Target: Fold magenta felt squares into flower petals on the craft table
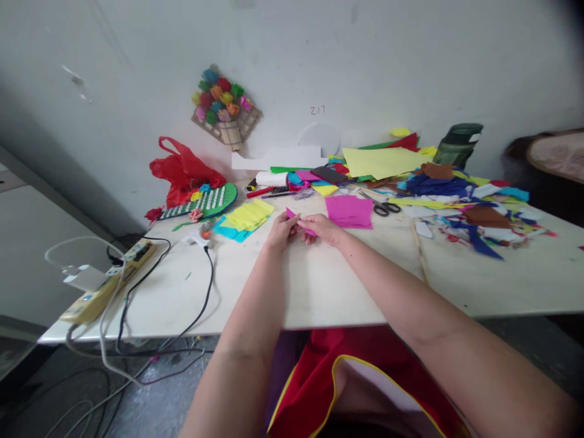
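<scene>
Over the middle of the white table, my left hand (283, 231) and my right hand (318, 228) meet at a small piece of magenta crepe paper (308, 230). Both hands are closed on it, the fingers pinching near its middle; part of the paper is hidden behind them. Just right of my hands lies a stack of magenta paper squares (350, 212). Beyond it rest black-handled scissors (387, 209). To the left, yellow paper sheets (249, 214) overlap blue ones (232, 230).
A heap of coloured scraps (483, 207) covers the right side, with a green bottle (458, 145) behind. At left are a red plastic bag (182, 167), a glue gun (198, 238) and a power strip (109, 283) with trailing cables. A wooden stick (420, 252) lies near my right forearm.
</scene>
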A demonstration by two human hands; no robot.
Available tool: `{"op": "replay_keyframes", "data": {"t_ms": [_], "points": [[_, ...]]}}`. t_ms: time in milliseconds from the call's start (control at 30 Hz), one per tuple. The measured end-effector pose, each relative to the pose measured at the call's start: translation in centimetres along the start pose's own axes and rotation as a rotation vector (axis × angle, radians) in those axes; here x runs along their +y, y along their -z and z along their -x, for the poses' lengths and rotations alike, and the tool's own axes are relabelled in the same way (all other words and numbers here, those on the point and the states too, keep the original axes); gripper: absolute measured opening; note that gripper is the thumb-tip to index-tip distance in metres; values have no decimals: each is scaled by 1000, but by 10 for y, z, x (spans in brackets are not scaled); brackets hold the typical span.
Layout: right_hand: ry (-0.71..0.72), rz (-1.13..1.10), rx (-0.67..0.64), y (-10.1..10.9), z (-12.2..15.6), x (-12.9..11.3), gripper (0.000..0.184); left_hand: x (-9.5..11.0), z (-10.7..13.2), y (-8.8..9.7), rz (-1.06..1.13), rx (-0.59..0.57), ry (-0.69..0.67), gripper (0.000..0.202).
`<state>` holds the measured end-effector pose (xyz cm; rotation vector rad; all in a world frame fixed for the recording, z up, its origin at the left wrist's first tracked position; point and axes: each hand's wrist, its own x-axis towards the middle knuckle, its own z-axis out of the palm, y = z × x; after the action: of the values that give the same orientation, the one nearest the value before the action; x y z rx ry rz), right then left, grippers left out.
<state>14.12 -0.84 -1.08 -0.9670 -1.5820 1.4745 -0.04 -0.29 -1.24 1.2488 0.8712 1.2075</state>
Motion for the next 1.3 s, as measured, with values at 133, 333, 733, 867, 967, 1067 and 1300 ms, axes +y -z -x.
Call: {"op": "replay_keyframes", "data": {"t_ms": [133, 333, 733, 867, 967, 1067, 1300], "points": [[20, 3, 5, 0, 0, 0, 26, 0, 1, 0, 14, 7, 17, 33], [37, -28, -13, -1, 3, -5, 20, 1, -2, 1, 17, 134, -45, 35], [81, -83, -37, -3, 2, -4, 18, 4, -1, -3, 105, 270, -18, 37], [85, -81, -28, -3, 2, -4, 17, 3, -3, -1, 115, 336, -75, 38], [88, -87, 20, -2, 1, -3, 19, 3, -3, -2, 134, 228, -52, 40], [92, -63, 74, -3, -1, -3, 20, 2, -1, -6, 97, 45, 9, 38], [37, 3, 147, -7, -2, -4, 18, -2, -1, -14, 90, 124, 27, 31]]}}
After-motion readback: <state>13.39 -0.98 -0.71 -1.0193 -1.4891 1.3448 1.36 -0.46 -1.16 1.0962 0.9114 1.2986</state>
